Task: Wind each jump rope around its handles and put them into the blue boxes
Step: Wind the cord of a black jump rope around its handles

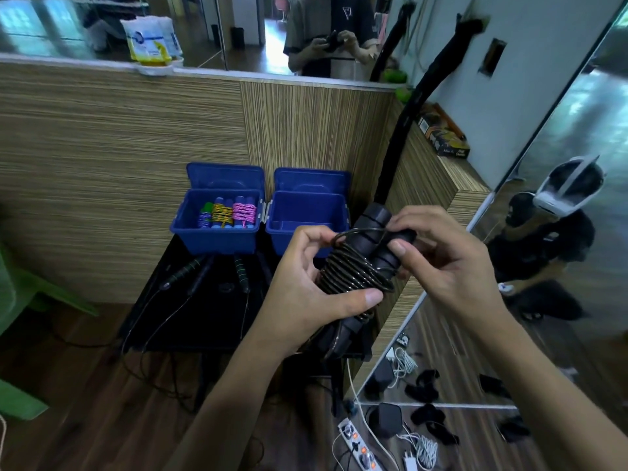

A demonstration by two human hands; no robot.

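Observation:
I hold a black jump rope (pixel 356 266) in front of me, its two black handles side by side and its dark cord coiled many times around them. My left hand (pixel 306 287) grips the coiled bundle from the left, thumb across the lower coils. My right hand (pixel 445 256) pinches the upper handle ends and the cord's last loop. Two open blue boxes stand behind on the black table (pixel 217 321): the left box (pixel 217 237) holds several wound colourful ropes, the right box (pixel 282 232) shows nothing inside. Two unwound ropes with green-black handles (pixel 185 271) lie on the table.
A striped wooden wall panel (pixel 136 137) backs the table, with mirrors above and at the right. Loose cords hang off the table's front edge to the wood floor. A power strip (pixel 356 443) and chargers lie on the floor at the right. A green chair (pixel 20 300) stands at the left.

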